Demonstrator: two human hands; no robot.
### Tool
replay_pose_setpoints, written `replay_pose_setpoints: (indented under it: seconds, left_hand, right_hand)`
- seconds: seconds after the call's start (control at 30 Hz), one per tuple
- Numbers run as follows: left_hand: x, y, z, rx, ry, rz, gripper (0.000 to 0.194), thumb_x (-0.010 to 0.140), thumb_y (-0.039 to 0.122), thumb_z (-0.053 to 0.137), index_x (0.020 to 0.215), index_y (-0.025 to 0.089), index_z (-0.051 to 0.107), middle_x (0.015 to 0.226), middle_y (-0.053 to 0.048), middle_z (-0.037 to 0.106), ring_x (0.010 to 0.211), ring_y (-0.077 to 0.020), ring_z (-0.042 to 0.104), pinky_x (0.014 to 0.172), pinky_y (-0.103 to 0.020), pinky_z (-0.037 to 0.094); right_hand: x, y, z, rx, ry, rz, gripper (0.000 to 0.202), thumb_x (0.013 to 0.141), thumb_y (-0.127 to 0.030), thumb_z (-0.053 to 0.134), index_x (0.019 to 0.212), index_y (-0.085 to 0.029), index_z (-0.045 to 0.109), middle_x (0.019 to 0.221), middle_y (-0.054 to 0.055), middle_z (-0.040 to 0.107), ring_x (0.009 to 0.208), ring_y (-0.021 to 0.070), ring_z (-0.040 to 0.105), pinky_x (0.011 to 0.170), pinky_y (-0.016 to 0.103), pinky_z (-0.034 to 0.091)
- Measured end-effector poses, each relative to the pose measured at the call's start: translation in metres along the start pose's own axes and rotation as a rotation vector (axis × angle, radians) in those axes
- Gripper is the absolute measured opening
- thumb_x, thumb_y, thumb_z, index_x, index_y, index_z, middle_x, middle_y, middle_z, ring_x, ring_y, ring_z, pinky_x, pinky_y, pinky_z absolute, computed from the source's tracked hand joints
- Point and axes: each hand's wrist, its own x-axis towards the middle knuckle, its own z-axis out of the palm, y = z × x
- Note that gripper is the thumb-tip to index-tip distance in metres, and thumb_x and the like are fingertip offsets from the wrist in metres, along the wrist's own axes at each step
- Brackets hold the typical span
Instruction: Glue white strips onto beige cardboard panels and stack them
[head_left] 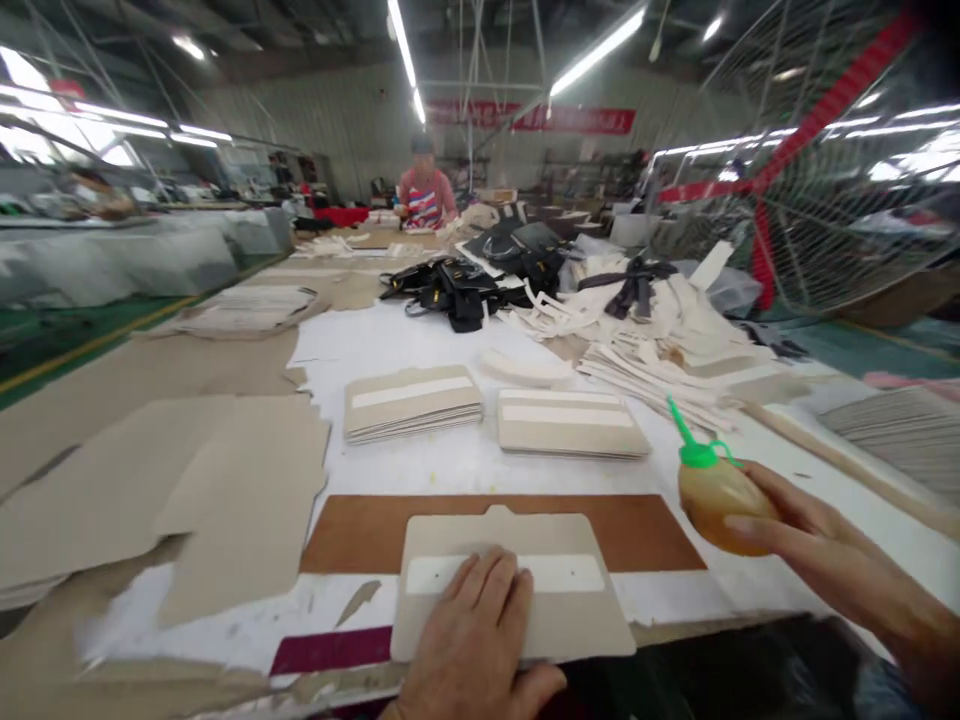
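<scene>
My left hand [480,630] lies flat, palm down, on a beige panel [577,630] with a white strip across it and a small tab on its top edge. That panel overlaps a brown strip [360,530] on the table. Off to the right, my right hand [810,520] is wrapped round a squeeze bottle [720,505] of amber liquid, its green spout pointing up and left. Two stacks of similar panels, a left stack [412,400] and a right stack [570,422], sit beyond the brown strip. A dark purple piece [330,650] shows at the panel's left.
Large beige sheets [240,490] cover the table's left side. Black straps and pieces [465,285] and heaped cream offcuts [675,320] lie farther back. A large fan [765,180] stands at the right. Another person [426,195] is at the table's far end.
</scene>
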Motion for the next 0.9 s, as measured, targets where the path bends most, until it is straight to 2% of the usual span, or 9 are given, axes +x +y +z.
replay_pose_setpoints:
  seconds: [0.1,0.2,0.3,0.4,0.5,0.6,0.73,0.9]
  left_hand:
    - [0.005,0.007,-0.009,-0.073,-0.093,-0.042,0.074,0.098,0.070,0.054,0.138,0.010,0.063,0.140,-0.018,0.068,0.131,-0.0361,0.063,0.114,-0.049,0.051]
    - [0.005,0.008,-0.010,-0.116,-0.135,-0.053,0.076,0.097,0.071,0.056,0.140,0.009,0.061,0.143,-0.019,0.066,0.134,-0.0368,0.060,0.118,-0.050,0.047]
    - [0.003,0.010,-0.009,-0.137,-0.091,-0.076,0.075,0.097,0.071,0.056,0.141,0.011,0.060,0.145,-0.017,0.065,0.135,-0.0343,0.059,0.121,-0.048,0.044]
    - [0.003,0.011,-0.009,-0.138,-0.073,-0.083,0.073,0.098,0.070,0.055,0.141,0.011,0.059,0.144,-0.016,0.065,0.137,-0.0320,0.057,0.123,-0.045,0.039]
    - [0.004,0.013,-0.011,-0.123,-0.100,-0.067,0.074,0.099,0.070,0.053,0.140,0.009,0.059,0.142,-0.017,0.066,0.137,-0.0315,0.056,0.123,-0.044,0.038]
    - [0.005,0.014,-0.014,-0.101,-0.090,-0.065,0.075,0.100,0.071,0.051,0.140,0.008,0.058,0.143,-0.017,0.065,0.138,-0.0320,0.056,0.124,-0.044,0.037]
    - [0.006,0.015,-0.019,-0.107,-0.072,-0.075,0.076,0.099,0.072,0.053,0.138,0.007,0.060,0.141,-0.016,0.066,0.137,-0.0313,0.057,0.125,-0.042,0.035]
    - [0.008,0.015,-0.022,-0.146,-0.103,-0.088,0.074,0.099,0.070,0.054,0.140,0.009,0.059,0.140,-0.015,0.066,0.138,-0.0318,0.056,0.126,-0.042,0.034]
  right_hand:
    - [-0.013,-0.023,0.028,0.138,-0.218,0.051,0.070,0.055,-0.058,0.087,0.118,-0.031,0.073,0.123,0.014,0.077,0.115,0.0424,0.070,0.093,0.047,0.060]
    - [-0.023,-0.046,0.059,0.339,-0.383,0.159,0.074,0.062,-0.070,0.080,0.123,-0.030,0.064,0.112,0.014,0.077,0.097,0.0387,0.075,0.080,0.049,0.063]
    - [-0.031,-0.065,0.086,0.494,-0.511,0.289,0.063,0.076,-0.072,0.073,0.121,-0.032,0.058,0.106,0.009,0.075,0.085,0.0298,0.074,0.064,0.040,0.062]
    - [-0.035,-0.081,0.109,0.527,-0.546,0.321,0.057,0.082,-0.072,0.069,0.120,-0.031,0.057,0.094,0.003,0.071,0.065,0.0190,0.063,0.051,0.029,0.053]
    - [-0.036,-0.094,0.128,0.480,-0.534,0.188,0.065,0.071,-0.069,0.079,0.115,-0.028,0.057,0.087,0.001,0.067,0.066,0.0179,0.059,0.052,0.028,0.049]
    - [-0.038,-0.107,0.142,0.309,-0.483,0.003,0.065,0.063,-0.055,0.088,0.112,-0.027,0.055,0.088,0.001,0.066,0.078,0.0221,0.063,0.066,0.034,0.055]
    - [-0.040,-0.122,0.155,0.100,-0.439,-0.214,0.059,0.071,-0.047,0.081,0.120,-0.027,0.055,0.103,0.004,0.068,0.090,0.0259,0.065,0.084,0.043,0.055]
    - [-0.035,-0.126,0.166,0.037,-0.504,-0.449,0.048,0.079,-0.042,0.076,0.119,-0.026,0.055,0.113,0.006,0.066,0.098,0.0263,0.066,0.087,0.043,0.054]
